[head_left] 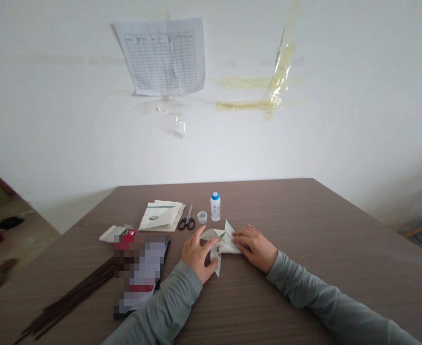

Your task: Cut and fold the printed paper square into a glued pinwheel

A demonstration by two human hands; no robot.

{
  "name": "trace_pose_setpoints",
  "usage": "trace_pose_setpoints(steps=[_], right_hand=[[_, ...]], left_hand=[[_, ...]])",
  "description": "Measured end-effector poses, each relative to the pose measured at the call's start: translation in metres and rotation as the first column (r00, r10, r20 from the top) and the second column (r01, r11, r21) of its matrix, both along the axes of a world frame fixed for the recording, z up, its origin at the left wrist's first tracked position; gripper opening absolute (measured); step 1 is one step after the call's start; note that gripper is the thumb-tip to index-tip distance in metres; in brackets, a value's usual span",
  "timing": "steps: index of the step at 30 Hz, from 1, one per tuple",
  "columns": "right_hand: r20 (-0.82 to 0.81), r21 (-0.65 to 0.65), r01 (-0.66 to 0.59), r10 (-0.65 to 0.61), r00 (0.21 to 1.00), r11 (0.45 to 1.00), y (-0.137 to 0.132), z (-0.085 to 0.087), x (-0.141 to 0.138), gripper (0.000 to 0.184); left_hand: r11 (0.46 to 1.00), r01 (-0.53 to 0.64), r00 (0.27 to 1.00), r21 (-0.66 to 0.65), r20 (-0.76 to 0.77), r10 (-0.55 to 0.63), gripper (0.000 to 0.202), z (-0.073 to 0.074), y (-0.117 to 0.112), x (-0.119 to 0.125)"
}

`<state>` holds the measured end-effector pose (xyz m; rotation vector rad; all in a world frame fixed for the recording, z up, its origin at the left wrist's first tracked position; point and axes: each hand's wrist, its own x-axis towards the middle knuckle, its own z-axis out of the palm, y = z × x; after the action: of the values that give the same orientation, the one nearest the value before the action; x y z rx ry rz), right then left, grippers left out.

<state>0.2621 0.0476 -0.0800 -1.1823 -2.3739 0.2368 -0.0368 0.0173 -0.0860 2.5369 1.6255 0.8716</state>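
A pinwheel shape folded from printed paper (227,244) lies on the table between my hands, its pointed blades sticking out. My left hand (199,253) is over its left side with the fingers spread, the index fingertip near the centre and the thumb by the lower blade. On the right blade, my right hand (257,247) has its fingers bent and the thumb close beneath them, holding the paper. Just behind the pinwheel stand a small white bottle (216,210) with a blue cap and a clear round cap (202,217).
Black-handled scissors (187,221) lie left of the clear cap, beside a stack of folded printed paper (161,215). Further left are an opened small red-and-white box (119,235), a blurred-out flat object (142,273) and a bundle of thin dark sticks (74,297). A wall rises behind the table (326,249).
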Motion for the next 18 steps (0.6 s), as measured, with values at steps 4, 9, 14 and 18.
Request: trace_pose_setpoints(steps=[4, 9, 14, 18], right_hand=[[0.023, 0.014, 0.021, -0.021, 1.000, 1.000, 0.000, 0.003, 0.000, 0.036], [0.037, 0.029, 0.027, -0.028, 0.999, 0.999, -0.005, 0.008, -0.002, 0.033], [0.083, 0.064, 0.060, -0.065, 0.994, 0.996, -0.010, 0.013, -0.004, 0.030], [0.129, 0.099, 0.071, -0.083, 0.988, 0.993, -0.011, 0.016, -0.004, 0.026]], left_hand=[[0.999, 0.003, 0.999, 0.042, 0.040, -0.004, 0.067, -0.005, 0.004, -0.002], [0.994, -0.047, 0.998, 0.095, 0.053, 0.042, 0.062, -0.011, 0.006, -0.004], [0.994, -0.057, 0.997, 0.094, 0.064, 0.051, 0.056, -0.011, 0.007, -0.005], [0.995, -0.054, 0.997, 0.085, 0.062, 0.049, 0.058, -0.010, 0.008, -0.006]])
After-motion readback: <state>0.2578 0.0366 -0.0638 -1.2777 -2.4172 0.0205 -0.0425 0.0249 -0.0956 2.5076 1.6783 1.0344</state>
